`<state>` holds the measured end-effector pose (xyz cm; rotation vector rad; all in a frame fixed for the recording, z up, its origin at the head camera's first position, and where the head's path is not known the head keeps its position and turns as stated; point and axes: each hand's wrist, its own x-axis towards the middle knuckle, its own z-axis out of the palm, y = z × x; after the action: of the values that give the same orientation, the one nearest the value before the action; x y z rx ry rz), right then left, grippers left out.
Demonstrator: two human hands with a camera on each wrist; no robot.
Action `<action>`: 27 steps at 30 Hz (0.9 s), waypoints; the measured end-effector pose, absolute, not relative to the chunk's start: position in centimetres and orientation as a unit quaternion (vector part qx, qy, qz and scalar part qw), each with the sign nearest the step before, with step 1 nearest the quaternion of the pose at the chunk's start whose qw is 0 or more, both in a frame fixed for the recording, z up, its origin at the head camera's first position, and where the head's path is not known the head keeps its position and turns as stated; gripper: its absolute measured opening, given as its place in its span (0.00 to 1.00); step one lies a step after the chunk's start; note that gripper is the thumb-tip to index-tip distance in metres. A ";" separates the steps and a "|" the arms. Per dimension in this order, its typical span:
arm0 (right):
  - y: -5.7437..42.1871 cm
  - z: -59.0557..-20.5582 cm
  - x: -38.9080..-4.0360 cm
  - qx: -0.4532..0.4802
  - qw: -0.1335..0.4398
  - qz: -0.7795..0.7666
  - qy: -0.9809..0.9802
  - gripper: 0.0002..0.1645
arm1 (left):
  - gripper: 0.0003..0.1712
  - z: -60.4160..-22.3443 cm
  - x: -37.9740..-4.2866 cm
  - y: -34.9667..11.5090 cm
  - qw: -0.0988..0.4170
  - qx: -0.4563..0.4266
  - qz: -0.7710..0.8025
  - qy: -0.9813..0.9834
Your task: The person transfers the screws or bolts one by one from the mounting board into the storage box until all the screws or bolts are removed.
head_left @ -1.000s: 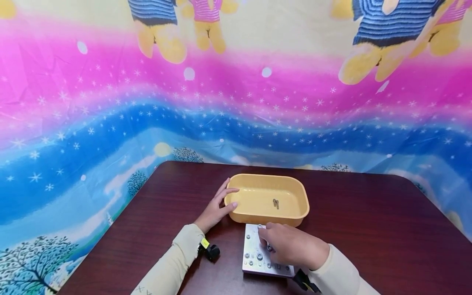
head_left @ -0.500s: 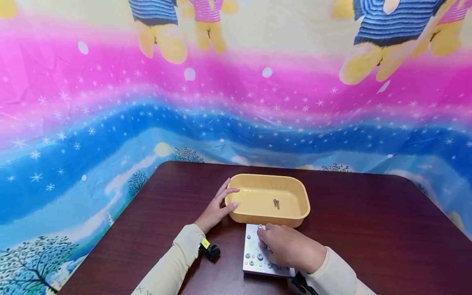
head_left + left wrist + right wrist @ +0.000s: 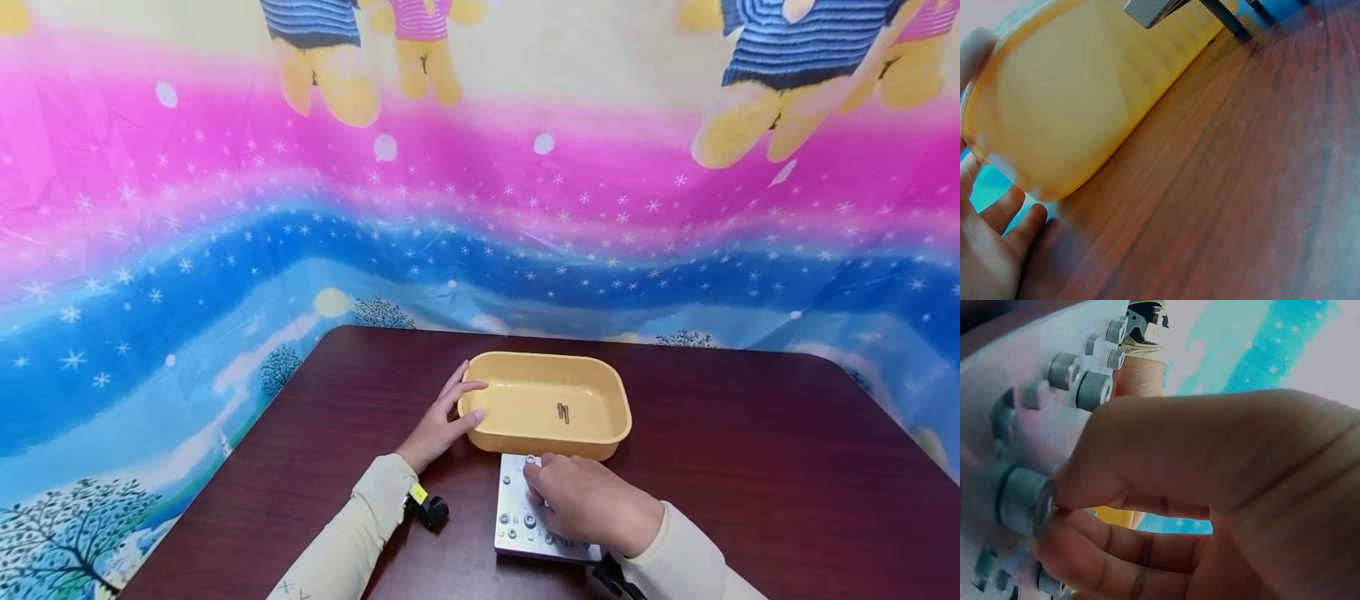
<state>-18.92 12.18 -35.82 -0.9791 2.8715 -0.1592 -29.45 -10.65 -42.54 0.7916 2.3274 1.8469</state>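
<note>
My left hand (image 3: 438,425) grips the left end of a yellow plastic basin (image 3: 540,446), with fingertips over its rim. Two small screws (image 3: 563,413) lie inside on the basin floor. In front of the basin is a silver metal plate (image 3: 514,498) fitted with several socket head bolts. My right hand (image 3: 600,504) is over the plate's right side. In the right wrist view, its thumb and fingers pinch the head of a large bolt (image 3: 1019,500) seated in the plate. The left wrist view shows a threaded bolt end (image 3: 1225,17) below the plate's underside.
Everything stands on a dark reddish-brown wooden table (image 3: 750,442). Behind it hangs a colourful printed cloth (image 3: 480,192). A black wrist camera (image 3: 432,511) hangs by the left wrist, and another (image 3: 617,577) is under the right wrist.
My right hand has turned slightly at the bolt, its wrist shifting a little left; a bolt visible beside its fingers earlier is now covered. The left hand and basin stay put.
</note>
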 end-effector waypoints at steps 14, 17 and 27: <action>12.1 -35.5 -18.9 -0.320 0.060 -0.067 0.943 0.10 | 0.27 -42.8 -29.6 -10.9 0.032 0.268 0.594 0.758; 12.1 -35.5 -19.0 -0.321 0.057 -0.073 0.942 0.10 | 0.27 -42.9 -29.7 -10.9 0.032 0.268 0.596 0.756; 12.2 -35.5 -19.1 -0.326 0.049 -0.093 0.940 0.10 | 0.27 -42.9 -29.6 -10.8 0.033 0.265 0.598 0.756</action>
<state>-19.09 12.21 -35.46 -0.9924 2.8632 -0.2833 -29.62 -10.80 -42.86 0.8145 2.3271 1.8395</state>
